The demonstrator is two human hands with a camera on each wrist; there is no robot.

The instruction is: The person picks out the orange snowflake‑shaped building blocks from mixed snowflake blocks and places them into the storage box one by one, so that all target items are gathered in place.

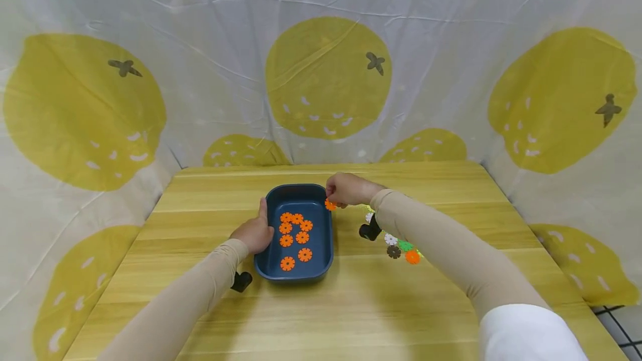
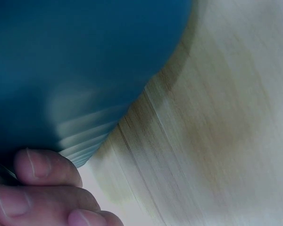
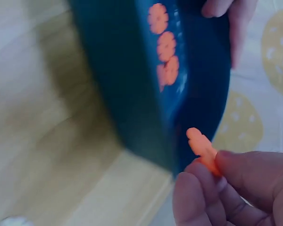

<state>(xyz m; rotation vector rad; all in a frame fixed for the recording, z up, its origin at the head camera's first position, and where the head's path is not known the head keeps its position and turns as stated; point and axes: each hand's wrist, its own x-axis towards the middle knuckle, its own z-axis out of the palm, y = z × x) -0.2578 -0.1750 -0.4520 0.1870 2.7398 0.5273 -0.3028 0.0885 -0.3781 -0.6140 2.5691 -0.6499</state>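
Observation:
A dark blue rectangular bin [image 1: 293, 280] with rounded corners holds several orange notched plastic discs [image 1: 305, 254] on its floor. On its left side my left hand [image 1: 254, 233] grips the rim, the thumb over the inner side and the index finger along the edge. In the left wrist view, curled fingers [image 2: 47, 188] lie by the bin's outer wall. My right hand [image 1: 351, 189] pinches an orange notched disc [image 3: 202, 148] between thumb and fingers at the bin's far right rim.
Right of the bin lies a small group of notched discs, among them a green one [image 1: 405, 245], a brown one [image 1: 393, 252], a white one [image 1: 390, 239] and an orange one [image 1: 413, 257]. The right forearm partly covers them. A lemon-print cloth [image 1: 426, 82] hangs behind the wooden table [image 1: 321, 327].

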